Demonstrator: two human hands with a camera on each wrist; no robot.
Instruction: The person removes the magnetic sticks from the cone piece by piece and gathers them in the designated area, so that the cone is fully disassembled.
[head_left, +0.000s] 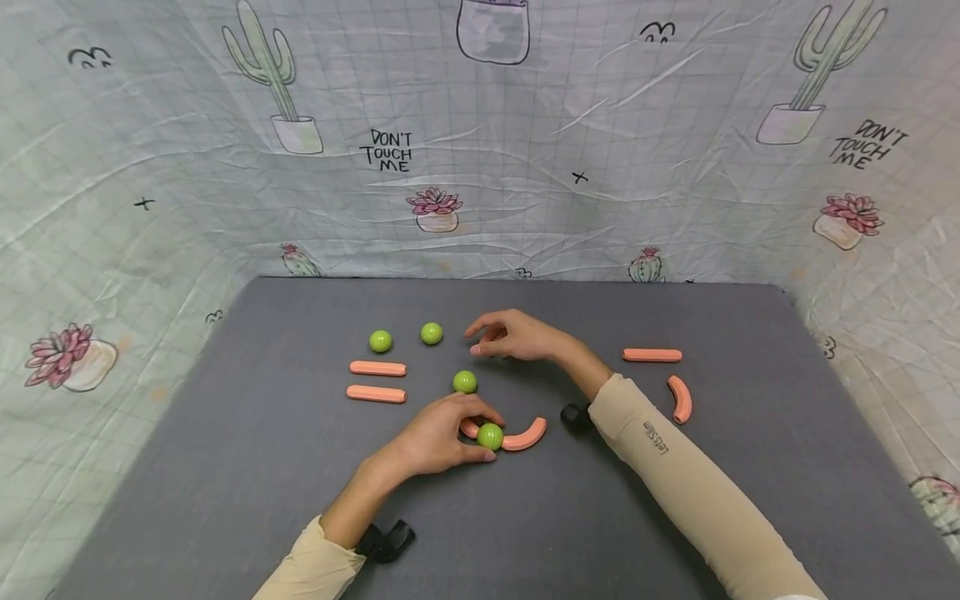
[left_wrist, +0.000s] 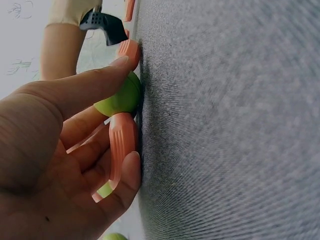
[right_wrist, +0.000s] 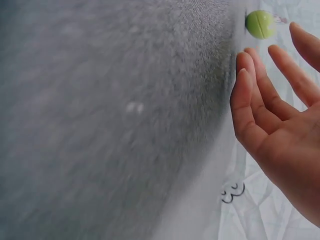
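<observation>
My left hand (head_left: 442, 433) pinches a small green ball (head_left: 490, 437) between thumb and index finger, low on the grey table. In the left wrist view this ball (left_wrist: 120, 101) rests at the table surface. A curved orange piece (head_left: 527, 437) lies right beside it; a second orange piece (left_wrist: 123, 142), partly hidden by the fingers, is on its other side. Just beyond the left knuckles is another green ball (head_left: 465, 382). Held over the table farther back, my right hand (head_left: 517, 335) has loosely bent fingers with nothing in them. Ahead of its fingertips sits a green ball (head_left: 431, 333).
One more green ball (head_left: 380, 341) lies at the back left, above two straight orange sticks, the nearer one (head_left: 377, 394) and the farther one (head_left: 378, 368). Right of the right forearm are a straight orange stick (head_left: 652, 355) and a curved orange piece (head_left: 680, 400). Printed cloth (head_left: 510, 108) surrounds the table.
</observation>
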